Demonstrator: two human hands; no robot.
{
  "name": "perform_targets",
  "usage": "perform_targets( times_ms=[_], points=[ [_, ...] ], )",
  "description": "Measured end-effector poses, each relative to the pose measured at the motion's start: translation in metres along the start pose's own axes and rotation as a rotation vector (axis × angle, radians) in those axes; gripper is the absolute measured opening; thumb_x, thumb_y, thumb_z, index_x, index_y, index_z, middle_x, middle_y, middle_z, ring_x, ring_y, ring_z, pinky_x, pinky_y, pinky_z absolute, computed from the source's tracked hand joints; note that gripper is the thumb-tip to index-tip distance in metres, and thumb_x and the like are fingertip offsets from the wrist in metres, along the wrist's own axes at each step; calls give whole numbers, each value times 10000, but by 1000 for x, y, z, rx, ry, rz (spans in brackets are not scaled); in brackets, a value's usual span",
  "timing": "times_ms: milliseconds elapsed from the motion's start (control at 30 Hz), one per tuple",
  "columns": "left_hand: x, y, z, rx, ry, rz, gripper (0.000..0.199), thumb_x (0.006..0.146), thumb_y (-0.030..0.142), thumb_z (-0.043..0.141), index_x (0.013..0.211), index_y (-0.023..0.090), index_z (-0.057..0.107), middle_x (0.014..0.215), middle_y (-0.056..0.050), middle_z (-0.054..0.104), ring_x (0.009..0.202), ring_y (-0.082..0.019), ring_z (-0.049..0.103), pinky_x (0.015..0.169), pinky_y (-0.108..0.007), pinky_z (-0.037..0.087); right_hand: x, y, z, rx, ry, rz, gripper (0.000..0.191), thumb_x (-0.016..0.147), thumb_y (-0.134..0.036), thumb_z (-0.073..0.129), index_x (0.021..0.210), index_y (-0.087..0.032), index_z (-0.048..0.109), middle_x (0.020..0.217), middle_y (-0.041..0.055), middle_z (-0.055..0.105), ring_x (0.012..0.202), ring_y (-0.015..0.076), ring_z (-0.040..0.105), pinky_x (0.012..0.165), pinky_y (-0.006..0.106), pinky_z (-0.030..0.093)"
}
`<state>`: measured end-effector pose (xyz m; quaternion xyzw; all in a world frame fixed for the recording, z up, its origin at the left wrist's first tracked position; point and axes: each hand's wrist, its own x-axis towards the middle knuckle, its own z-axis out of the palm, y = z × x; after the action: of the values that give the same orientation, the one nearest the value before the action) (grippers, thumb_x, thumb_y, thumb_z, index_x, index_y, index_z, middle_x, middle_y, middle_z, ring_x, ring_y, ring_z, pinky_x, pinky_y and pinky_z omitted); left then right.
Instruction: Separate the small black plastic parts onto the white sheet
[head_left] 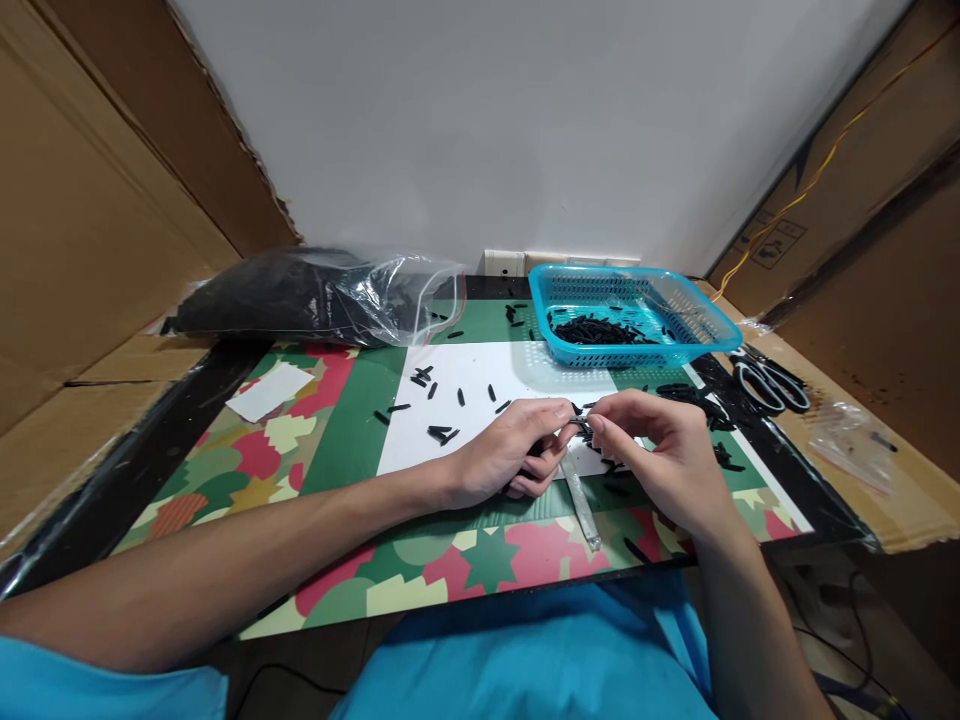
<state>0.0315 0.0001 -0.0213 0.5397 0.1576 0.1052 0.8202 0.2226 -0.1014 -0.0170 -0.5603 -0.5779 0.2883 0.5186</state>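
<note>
My left hand (pixel 525 450) is closed, its thumb and forefinger pinching a small dark piece (pixel 578 420) while the other fingers curl into the palm. From the other side, the thumb and fingertips of my right hand (pixel 667 445) close on the same piece; its exact kind is too small to make out. Just below the hands is a flat greyish strip (pixel 581 505), seemingly wrapped in clear tape, its upper end running up near my left fingers. Small elongated black pieces (pixel 441 434) lie scattered on the white sheet (pixel 405 450) to the left.
A blue perforated basket (pixel 637 355) at the back right holds many black pieces (pixel 596 330). At the back left lies a zip bag (pixel 300 300) full of black material. Scissors (pixel 772 385) and a clear plastic bag (pixel 851 440) lie on cardboard at right. A white paper (pixel 270 391) is at left.
</note>
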Motion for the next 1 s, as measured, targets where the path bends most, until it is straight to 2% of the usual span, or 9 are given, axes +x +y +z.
perform_targets(
  times_ms=[333,700,1000],
  points=[
    [-2,2,3,4,11,11,404,1097,531,544,855,235,414,563,134,300,411,-40,212,385,-124,230,-1,1,-1,-4,-23,-4,210,1028,-364,731,914,-193,778,798,28,738,682,157,640,618,262,512],
    [-2,1,2,57,-8,63,360,1109,561,512,962,233,483,563,144,306,414,-46,200,399,-132,250,-1,-1,0,13,-9,-43,176,1033,-323,723,918,-207,787,813,17,747,681,147,636,624,258,517],
    [-3,0,2,96,29,60,370,1095,583,531,982,231,498,573,143,297,413,-49,222,395,-137,241,-4,-1,0,-30,14,-102,142,1035,-291,719,951,-202,790,844,20,771,692,149,652,652,263,535]
  ],
)
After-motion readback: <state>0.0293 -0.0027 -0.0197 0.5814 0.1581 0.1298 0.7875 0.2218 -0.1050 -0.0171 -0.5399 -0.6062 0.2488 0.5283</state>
